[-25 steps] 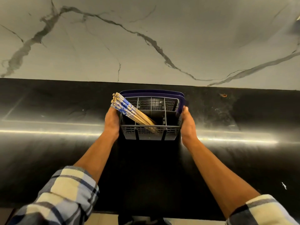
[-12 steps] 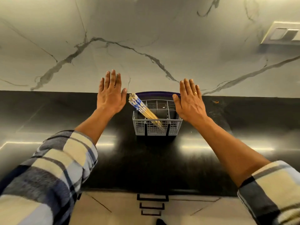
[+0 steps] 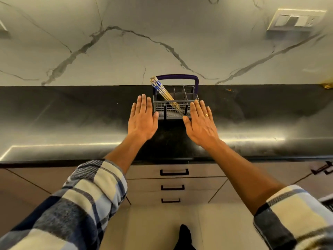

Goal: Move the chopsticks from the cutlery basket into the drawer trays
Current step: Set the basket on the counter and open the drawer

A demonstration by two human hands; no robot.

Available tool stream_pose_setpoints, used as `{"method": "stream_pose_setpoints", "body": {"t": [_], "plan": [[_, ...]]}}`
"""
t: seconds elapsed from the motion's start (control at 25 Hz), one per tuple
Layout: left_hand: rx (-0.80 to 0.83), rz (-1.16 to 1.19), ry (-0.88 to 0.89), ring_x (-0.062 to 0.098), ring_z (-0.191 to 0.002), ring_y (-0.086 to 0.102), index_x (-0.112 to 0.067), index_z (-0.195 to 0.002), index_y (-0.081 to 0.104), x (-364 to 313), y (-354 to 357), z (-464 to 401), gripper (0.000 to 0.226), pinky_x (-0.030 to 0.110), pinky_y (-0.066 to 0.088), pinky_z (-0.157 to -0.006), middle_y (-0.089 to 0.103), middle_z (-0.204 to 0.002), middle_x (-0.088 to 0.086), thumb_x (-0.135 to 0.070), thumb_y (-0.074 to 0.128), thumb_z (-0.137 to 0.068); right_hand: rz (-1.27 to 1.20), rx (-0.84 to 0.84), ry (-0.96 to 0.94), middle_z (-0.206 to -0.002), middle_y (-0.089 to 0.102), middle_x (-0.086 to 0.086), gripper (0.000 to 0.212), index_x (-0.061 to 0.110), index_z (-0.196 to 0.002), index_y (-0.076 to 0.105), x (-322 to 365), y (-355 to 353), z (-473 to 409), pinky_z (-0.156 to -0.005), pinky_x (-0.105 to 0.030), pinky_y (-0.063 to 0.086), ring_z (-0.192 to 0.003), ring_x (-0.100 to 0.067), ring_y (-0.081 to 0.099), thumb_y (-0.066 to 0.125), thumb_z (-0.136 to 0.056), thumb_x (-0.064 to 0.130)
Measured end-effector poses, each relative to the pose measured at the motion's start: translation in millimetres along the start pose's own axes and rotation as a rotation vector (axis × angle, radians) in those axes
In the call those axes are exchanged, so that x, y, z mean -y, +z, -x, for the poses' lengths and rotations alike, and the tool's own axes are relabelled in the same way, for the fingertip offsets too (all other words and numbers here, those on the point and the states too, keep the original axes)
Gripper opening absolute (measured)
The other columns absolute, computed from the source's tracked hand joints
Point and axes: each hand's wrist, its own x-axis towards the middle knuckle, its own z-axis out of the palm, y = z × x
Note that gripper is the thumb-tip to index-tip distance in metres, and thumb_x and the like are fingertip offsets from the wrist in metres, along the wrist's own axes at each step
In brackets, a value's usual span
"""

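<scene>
A grey cutlery basket [image 3: 189, 98] with a purple handle stands on the black counter near the marble wall. Several wooden chopsticks [image 3: 163, 92] with blue-patterned tops lean to the left out of its front left compartment. My left hand [image 3: 142, 120] is flat and empty, fingers spread, just left of the basket's front. My right hand [image 3: 201, 123], wearing a ring, is likewise flat and empty at the basket's front right. Neither hand touches the basket. Below the counter edge are three closed drawers; the top drawer [image 3: 174, 171] has a dark handle.
The black counter [image 3: 72, 123] runs the full width, with bright reflections along its front. A switch plate [image 3: 295, 20] sits on the marble wall at upper right. Another cabinet handle [image 3: 322, 169] shows at far right. My foot [image 3: 183, 237] is on the beige floor.
One second ago both hands gripped the basket's sides. They let go, rose with fingers spread, and now hover lower and nearer, in front of the basket. My view has pulled back, showing the drawers.
</scene>
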Motion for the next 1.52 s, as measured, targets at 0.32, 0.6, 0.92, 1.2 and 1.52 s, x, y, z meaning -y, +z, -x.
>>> {"method": "stream_pose_setpoints", "body": {"t": [0.32, 0.6, 0.92, 1.2, 1.52], "plan": [[-0.005, 0.065, 0.018, 0.026, -0.153, -0.001, -0.005, -0.156, 0.009, -27, 34, 93, 0.065, 0.042, 0.004, -0.125, 0.003, -0.166, 0.015, -0.04, 0.024, -0.104, -0.046, 0.124, 0.013, -0.166, 0.002, -0.009, 0.067, 0.011, -0.157, 0.007, -5, 30, 96, -0.125, -0.044, -0.001, -0.153, -0.023, -0.007, 0.014, -0.103, 0.05], [0.199, 0.096, 0.007, 0.025, -0.153, -0.003, -0.008, -0.157, 0.005, -55, 98, 180, 0.064, 0.04, 0.002, -0.125, 0.001, -0.166, 0.013, -0.039, 0.025, -0.104, -0.065, 0.365, -0.004, -0.166, -0.003, -0.01, 0.067, 0.011, -0.157, 0.002, -24, 85, 185, -0.125, -0.041, -0.001, -0.153, -0.023, -0.008, 0.012, -0.102, 0.05], [0.494, 0.124, -0.035, 0.024, -0.153, 0.007, -0.013, -0.158, 0.01, -57, 163, 167, 0.061, 0.038, 0.01, -0.123, 0.009, -0.166, 0.009, -0.021, 0.037, -0.103, -0.04, 0.538, -0.032, -0.166, 0.005, -0.012, 0.067, 0.01, -0.157, 0.005, -20, 143, 152, -0.122, -0.039, -0.002, -0.153, -0.025, 0.002, 0.04, -0.101, 0.022], [0.713, 0.111, -0.018, 0.027, -0.12, 0.056, -0.015, -0.135, 0.053, -49, 198, 112, 0.033, 0.037, 0.046, -0.103, 0.057, -0.134, 0.01, -0.019, 0.043, -0.104, -0.066, 0.745, 0.115, -0.131, 0.057, -0.011, 0.035, 0.018, -0.135, 0.048, -5, 185, 83, -0.096, -0.039, 0.049, -0.114, -0.028, 0.06, 0.048, -0.1, 0.018], [0.749, -0.011, 0.118, 0.029, -0.12, 0.058, -0.023, -0.134, 0.054, -46, 214, 87, 0.038, 0.035, 0.046, -0.097, 0.06, -0.135, 0.009, -0.036, 0.032, -0.106, 0.177, 0.777, -0.075, -0.13, 0.058, -0.013, 0.034, 0.017, -0.13, 0.055, -14, 207, 63, -0.089, -0.036, 0.046, -0.115, -0.032, 0.057, 0.037, -0.103, 0.03]]}}
